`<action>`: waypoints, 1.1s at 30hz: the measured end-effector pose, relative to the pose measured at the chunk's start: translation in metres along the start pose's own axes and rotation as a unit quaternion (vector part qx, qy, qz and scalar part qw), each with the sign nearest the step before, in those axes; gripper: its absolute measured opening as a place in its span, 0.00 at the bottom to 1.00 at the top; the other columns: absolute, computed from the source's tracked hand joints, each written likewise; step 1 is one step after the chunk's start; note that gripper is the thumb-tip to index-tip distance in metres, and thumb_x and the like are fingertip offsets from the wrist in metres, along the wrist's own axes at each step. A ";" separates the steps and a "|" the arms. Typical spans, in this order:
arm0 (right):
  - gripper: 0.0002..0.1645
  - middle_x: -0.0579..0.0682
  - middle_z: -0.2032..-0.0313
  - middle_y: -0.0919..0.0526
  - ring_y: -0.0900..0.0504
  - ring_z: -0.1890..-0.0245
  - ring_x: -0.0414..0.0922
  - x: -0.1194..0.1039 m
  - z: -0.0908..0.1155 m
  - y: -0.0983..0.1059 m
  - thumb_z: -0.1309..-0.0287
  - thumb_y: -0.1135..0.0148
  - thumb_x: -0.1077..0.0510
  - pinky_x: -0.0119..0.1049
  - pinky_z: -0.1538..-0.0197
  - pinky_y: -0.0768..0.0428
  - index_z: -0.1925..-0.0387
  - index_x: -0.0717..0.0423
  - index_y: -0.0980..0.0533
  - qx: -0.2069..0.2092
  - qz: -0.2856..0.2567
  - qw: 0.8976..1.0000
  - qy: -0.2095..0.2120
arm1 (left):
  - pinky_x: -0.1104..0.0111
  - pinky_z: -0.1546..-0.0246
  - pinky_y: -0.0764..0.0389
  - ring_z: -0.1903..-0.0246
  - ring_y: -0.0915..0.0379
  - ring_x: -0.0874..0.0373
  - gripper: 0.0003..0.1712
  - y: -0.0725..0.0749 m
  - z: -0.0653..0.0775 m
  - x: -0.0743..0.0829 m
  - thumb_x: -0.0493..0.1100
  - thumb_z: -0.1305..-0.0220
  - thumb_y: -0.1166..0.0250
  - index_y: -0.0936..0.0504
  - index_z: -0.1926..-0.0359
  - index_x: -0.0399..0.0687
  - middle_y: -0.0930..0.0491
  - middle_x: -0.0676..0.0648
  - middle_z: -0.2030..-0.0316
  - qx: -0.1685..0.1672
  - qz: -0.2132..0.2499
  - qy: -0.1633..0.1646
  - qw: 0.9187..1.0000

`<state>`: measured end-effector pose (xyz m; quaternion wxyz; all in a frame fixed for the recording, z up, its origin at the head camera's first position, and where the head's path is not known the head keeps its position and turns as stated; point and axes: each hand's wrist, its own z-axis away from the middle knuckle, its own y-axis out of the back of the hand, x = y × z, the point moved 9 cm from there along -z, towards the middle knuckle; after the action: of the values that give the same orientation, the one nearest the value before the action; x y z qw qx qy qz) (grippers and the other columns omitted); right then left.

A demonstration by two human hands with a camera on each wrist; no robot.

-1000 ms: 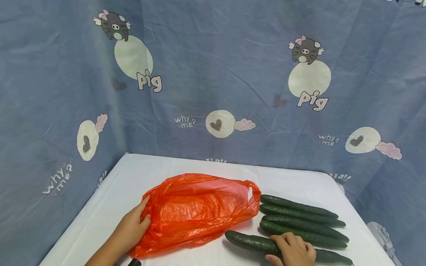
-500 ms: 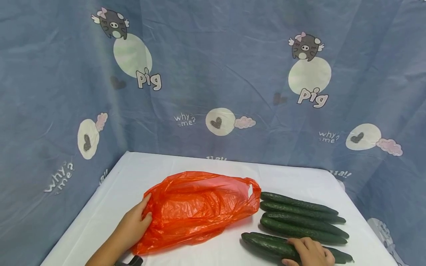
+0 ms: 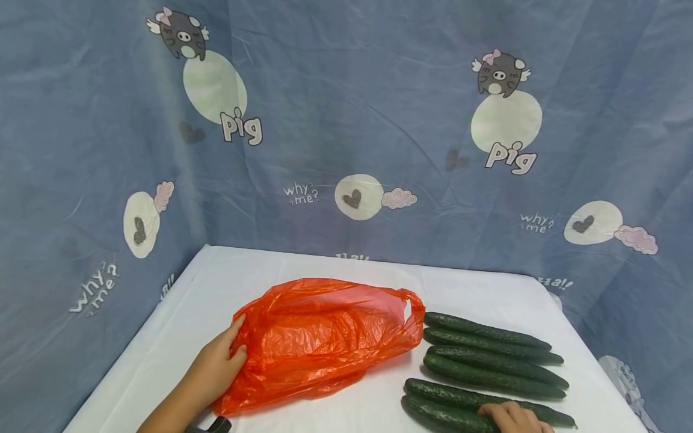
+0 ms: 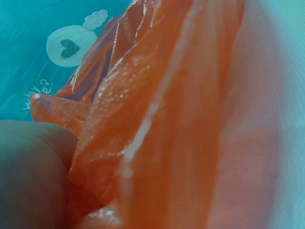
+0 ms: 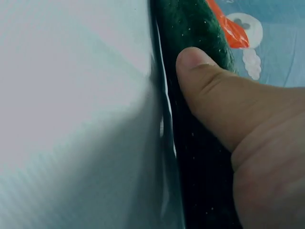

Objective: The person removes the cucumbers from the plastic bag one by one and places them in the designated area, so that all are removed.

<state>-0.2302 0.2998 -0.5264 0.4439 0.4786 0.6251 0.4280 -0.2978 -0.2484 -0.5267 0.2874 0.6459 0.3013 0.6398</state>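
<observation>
A thin red plastic bag (image 3: pixel 325 337) lies on its side, its mouth spread and a handle loop at its right end. My left hand (image 3: pixel 216 367) holds the bag's left end between thumb and fingers; the left wrist view shows the red film (image 4: pixel 147 124) up close. At the lower right, my right hand (image 3: pixel 517 418) grips the nearest cucumber (image 3: pixel 441 415), fingers over its top. In the right wrist view my thumb presses the side of this cucumber (image 5: pixel 190 24). Just behind it lies another cucumber (image 3: pixel 460 394). Its far end is hidden below the frame.
Several more cucumbers (image 3: pixel 487 361) lie side by side behind, right of the bag's handle. A white cloth (image 3: pixel 260 264) covers the table. Blue printed fabric (image 3: pixel 346 132) hangs around the back and sides. A small black object (image 3: pixel 219 424) shows near my left wrist.
My right hand has moved right and toward me with its cucumber, uncovering more of the one behind. My left hand and the bag stay nearly the same.
</observation>
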 end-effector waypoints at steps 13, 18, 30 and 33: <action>0.33 0.36 0.68 0.28 0.32 0.72 0.36 -0.009 0.006 0.013 0.67 0.22 0.21 0.32 0.69 0.36 0.64 0.37 0.15 0.091 -0.004 0.995 0.050 | 0.35 0.32 0.32 0.27 0.37 0.29 0.42 0.000 0.002 0.003 0.41 0.26 0.42 0.47 0.17 0.39 0.35 0.28 0.26 -0.003 0.008 0.001 1.000; 0.35 0.38 0.66 0.25 0.26 0.69 0.40 -0.005 0.002 0.009 0.65 0.23 0.20 0.36 0.68 0.31 0.62 0.37 0.15 0.065 -0.005 0.997 0.036 | 0.35 0.33 0.32 0.27 0.38 0.29 0.41 0.001 0.001 0.002 0.41 0.26 0.42 0.47 0.17 0.41 0.36 0.28 0.25 0.000 0.010 0.001 1.000; 0.36 0.40 0.67 0.20 0.19 0.67 0.45 0.000 -0.002 0.011 0.66 0.21 0.21 0.45 0.70 0.20 0.61 0.40 0.14 0.063 -0.016 0.996 0.058 | 0.35 0.34 0.31 0.27 0.39 0.29 0.42 -0.001 0.001 0.001 0.42 0.25 0.42 0.48 0.17 0.43 0.37 0.29 0.24 -0.012 0.020 0.015 1.000; 0.37 0.40 0.67 0.20 0.20 0.67 0.44 -0.002 -0.001 0.014 0.67 0.21 0.21 0.45 0.70 0.20 0.62 0.40 0.14 0.072 -0.015 0.995 0.061 | 0.35 0.33 0.31 0.27 0.38 0.29 0.42 -0.001 0.001 0.001 0.42 0.25 0.42 0.47 0.17 0.44 0.36 0.30 0.24 -0.009 0.020 0.014 1.000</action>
<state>-0.2279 0.2998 -0.5125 0.3755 0.4729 0.6876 0.4032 -0.2966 -0.2471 -0.5269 0.2764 0.6403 0.2869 0.6568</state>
